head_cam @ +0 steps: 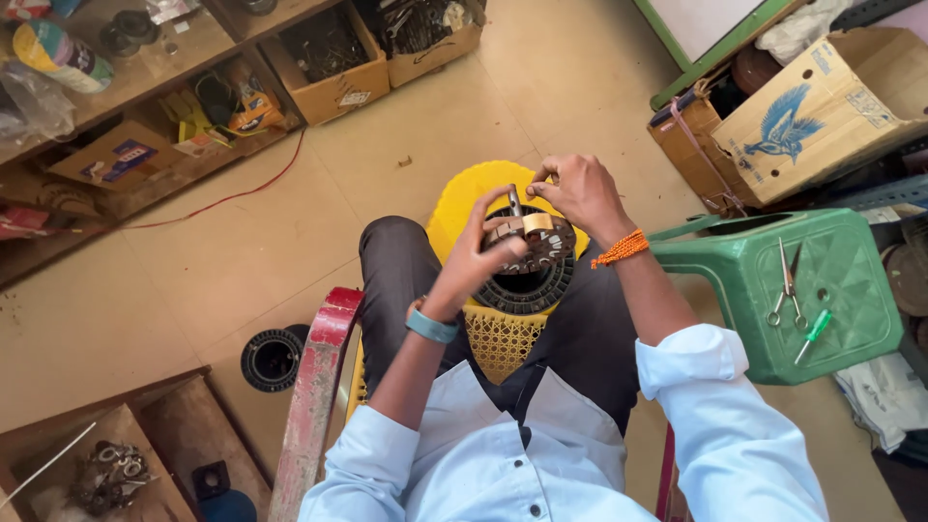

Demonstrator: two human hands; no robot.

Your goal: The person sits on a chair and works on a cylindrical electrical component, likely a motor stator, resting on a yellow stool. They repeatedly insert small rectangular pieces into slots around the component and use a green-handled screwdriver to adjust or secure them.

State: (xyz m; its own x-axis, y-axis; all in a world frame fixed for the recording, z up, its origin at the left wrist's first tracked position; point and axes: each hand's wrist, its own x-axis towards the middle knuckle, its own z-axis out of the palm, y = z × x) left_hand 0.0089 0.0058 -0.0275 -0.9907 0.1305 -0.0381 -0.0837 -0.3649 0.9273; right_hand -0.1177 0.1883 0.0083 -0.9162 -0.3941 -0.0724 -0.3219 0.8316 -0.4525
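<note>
A black, ring-shaped motor stator (pixel 530 266) with slotted teeth rests at the centre of the frame on the seat of a yellow plastic stool (pixel 495 333), between the knees of a seated person in a pale blue shirt and dark trousers. Tan coils of winding sit along the stator's upper edge. The left hand (pixel 474 256), a teal band at its wrist, wraps the ring's left side, fingers curled around the rim and the thumb pressed near a small metal tool standing upright at the top. The right hand (pixel 578 191), an orange thread bracelet at its wrist, hovers just above the ring's upper right, thumb and forefinger pinched together on something too fine to make out, perhaps wire.

Just right of the person's arm stands a green plastic stool (pixel 851 319); on its top lie a pair of scissors (pixel 785 285) and a green-handled screwdriver (pixel 815 332), near each other. In the upper right of the frame sits a cardboard box (pixel 822 116) printed with a blue bird. A second black ring (pixel 273 358) lies on the tan floor in the lower left part of the frame, beside a worn red chair frame (pixel 314 387). Wooden shelves (pixel 145 77) with cartons and clutter fill the upper left, a red wire (pixel 242 193) trailing on the floor below them.
</note>
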